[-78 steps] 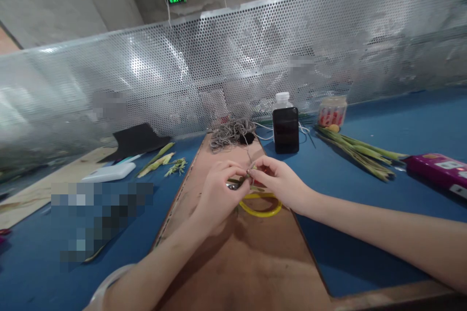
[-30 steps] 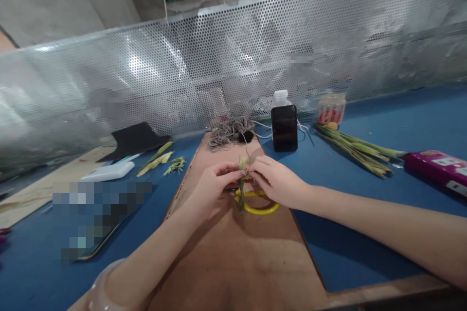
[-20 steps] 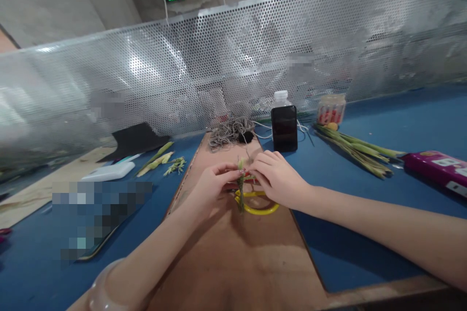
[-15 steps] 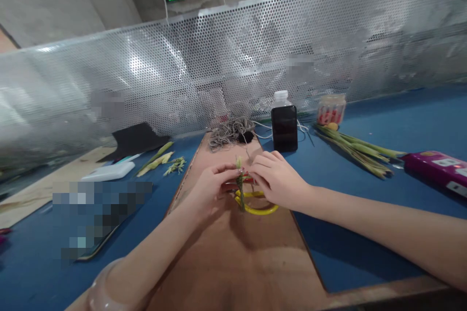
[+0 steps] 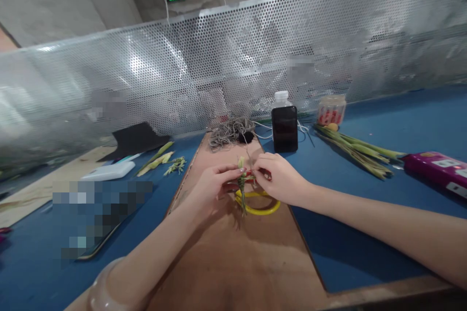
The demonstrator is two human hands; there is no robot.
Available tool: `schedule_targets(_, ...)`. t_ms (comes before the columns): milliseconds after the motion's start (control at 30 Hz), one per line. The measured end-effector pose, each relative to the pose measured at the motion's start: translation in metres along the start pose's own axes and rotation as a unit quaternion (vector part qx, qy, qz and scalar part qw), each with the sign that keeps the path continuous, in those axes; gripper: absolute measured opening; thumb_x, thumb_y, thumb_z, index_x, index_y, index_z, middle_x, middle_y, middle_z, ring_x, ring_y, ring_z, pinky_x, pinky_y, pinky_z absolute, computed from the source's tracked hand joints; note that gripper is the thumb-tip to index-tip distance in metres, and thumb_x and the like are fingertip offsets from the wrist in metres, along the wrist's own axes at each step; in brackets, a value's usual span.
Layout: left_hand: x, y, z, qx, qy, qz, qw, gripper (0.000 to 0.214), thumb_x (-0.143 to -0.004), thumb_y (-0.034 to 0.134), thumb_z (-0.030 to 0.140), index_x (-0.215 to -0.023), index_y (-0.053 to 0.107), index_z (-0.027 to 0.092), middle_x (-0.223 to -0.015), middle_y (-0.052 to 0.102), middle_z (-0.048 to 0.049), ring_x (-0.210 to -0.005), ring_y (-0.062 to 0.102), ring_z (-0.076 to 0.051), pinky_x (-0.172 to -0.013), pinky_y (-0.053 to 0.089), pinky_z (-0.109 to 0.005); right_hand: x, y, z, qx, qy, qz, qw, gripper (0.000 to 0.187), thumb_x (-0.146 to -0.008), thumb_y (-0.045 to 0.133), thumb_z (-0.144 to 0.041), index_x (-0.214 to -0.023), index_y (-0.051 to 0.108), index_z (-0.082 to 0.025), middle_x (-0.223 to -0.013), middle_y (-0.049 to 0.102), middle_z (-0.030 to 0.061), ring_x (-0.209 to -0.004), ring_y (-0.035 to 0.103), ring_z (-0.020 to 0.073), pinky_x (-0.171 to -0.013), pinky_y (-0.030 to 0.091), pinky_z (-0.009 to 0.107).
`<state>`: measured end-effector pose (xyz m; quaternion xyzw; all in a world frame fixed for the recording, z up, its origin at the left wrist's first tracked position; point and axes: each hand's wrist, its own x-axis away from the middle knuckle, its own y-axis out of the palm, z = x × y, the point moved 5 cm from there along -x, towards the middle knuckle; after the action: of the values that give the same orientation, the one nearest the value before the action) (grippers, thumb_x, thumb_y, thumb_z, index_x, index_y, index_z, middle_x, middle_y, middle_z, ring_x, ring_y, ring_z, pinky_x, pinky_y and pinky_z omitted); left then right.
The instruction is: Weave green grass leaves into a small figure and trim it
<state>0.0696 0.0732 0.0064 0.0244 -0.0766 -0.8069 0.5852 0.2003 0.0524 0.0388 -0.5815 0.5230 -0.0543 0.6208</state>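
Note:
My left hand (image 5: pixel 213 187) is closed, its thumb and fingers pinching a small green braided plant piece (image 5: pixel 242 187) with a pale top and loose ends hanging below. My right hand (image 5: pixel 279 175) is closed close beside it, fingertips together at a thin grey string (image 5: pixel 249 153) that runs back toward a tangled grey string pile (image 5: pixel 229 133). Just what lies between those fingertips is partly hidden. Behind the fingers shows a red object (image 5: pixel 250 175), its kind unclear. Below them, a yellow loop (image 5: pixel 260 211), perhaps a handle, lies over the brown board (image 5: pixel 233 262).
Beyond the board stand a bottle (image 5: pixel 280 97) and a dark phone-like slab (image 5: pixel 284 129). To the right are a jar (image 5: pixel 331 109), long green stalks (image 5: pixel 353 148) and a purple package (image 5: pixel 438 170). Leaf scraps (image 5: pixel 156 163) and a white object (image 5: pixel 109 171) lie left.
My right hand has shifted slightly, its fingers lifting a little and showing more red behind them. The braided piece's lower end has swung a little right. My left hand stays nearly in place.

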Motion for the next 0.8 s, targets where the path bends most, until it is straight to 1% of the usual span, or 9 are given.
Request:
schedule_targets(100,0.001,0.002,0.0,-0.005,-0.003,-0.006,1.0,0.022,-0.059,0.068,0.022,-0.077,0.066,0.01,-0.083,0.065,-0.0103,-0.074,0.06,-0.018,-0.068,0.047,-0.029,-0.001,0.0,0.002,-0.018,0.015,-0.011,1.0,0.016,-0.073,0.044,-0.012,-0.059,0.05,-0.014,-0.062,0.05,0.0018,-0.062,0.042,0.0104,-0.058,0.028,0.023)
schedule_targets(200,0.002,0.002,0.0,-0.001,-0.003,-0.008,1.0,0.022,-0.059,0.068,0.023,-0.079,0.066,0.012,-0.084,0.065,-0.0092,-0.073,0.06,-0.017,-0.067,0.046,-0.028,-0.002,0.0,0.003,-0.034,0.03,-0.027,0.999,0.015,-0.071,0.045,-0.011,-0.057,0.049,-0.014,-0.059,0.05,0.0017,-0.058,0.042,0.01,-0.055,0.028,0.023)
schedule_targets(300,0.003,0.004,0.0,-0.005,0.014,-0.027,1.0,0.022,-0.062,0.066,0.024,-0.081,0.066,0.012,-0.086,0.065,-0.0094,-0.075,0.06,-0.017,-0.07,0.046,-0.028,-0.003,-0.001,0.003,-0.049,0.035,-0.03,0.998,0.014,-0.069,0.044,-0.01,-0.057,0.05,-0.014,-0.059,0.051,0.0016,-0.056,0.041,0.0093,-0.054,0.028,0.022)
schedule_targets(367,0.004,0.004,0.0,-0.019,0.021,-0.033,0.999,0.023,-0.064,0.065,0.026,-0.082,0.065,0.012,-0.088,0.064,-0.0099,-0.076,0.06,-0.017,-0.071,0.045,-0.029,-0.003,-0.001,0.003,-0.053,0.039,-0.029,0.997,0.014,-0.069,0.044,-0.01,-0.057,0.051,-0.014,-0.059,0.051,0.0015,-0.056,0.041,0.0093,-0.053,0.028,0.022)
schedule_targets(467,0.004,0.004,-0.001,-0.051,0.018,-0.025,0.998,0.027,-0.063,0.065,0.028,-0.085,0.065,0.012,-0.088,0.065,-0.0097,-0.075,0.06,-0.018,-0.07,0.045,-0.029,-0.002,0.0,0.005,-0.047,0.046,-0.026,0.997,0.012,-0.068,0.045,-0.009,-0.058,0.051,-0.014,-0.06,0.05,0.0013,-0.056,0.041,0.0089,-0.053,0.028,0.021)
schedule_targets(633,0.009,0.008,0.002,-0.077,0.018,-0.015,0.997,0.026,-0.063,0.065,0.028,-0.084,0.064,0.012,-0.087,0.065,-0.0095,-0.075,0.06,-0.018,-0.07,0.045,-0.028,0.001,0.004,0.006,-0.038,0.04,-0.021,0.998,0.012,-0.071,0.044,-0.01,-0.06,0.047,-0.014,-0.061,0.048,0.0011,-0.056,0.04,0.0087,-0.053,0.028,0.021)
schedule_targets(800,0.011,0.009,0.003,-0.077,0.027,-0.015,0.997,0.023,-0.066,0.063,0.027,-0.084,0.063,0.013,-0.087,0.064,-0.0091,-0.076,0.059,-0.017,-0.069,0.046,-0.027,0.004,0.009,0.005,-0.03,0.036,-0.038,0.998,0.014,-0.075,0.04,-0.01,-0.062,0.042,-0.015,-0.061,0.046,0.0006,-0.055,0.038,0.0085,-0.052,0.028,0.02)
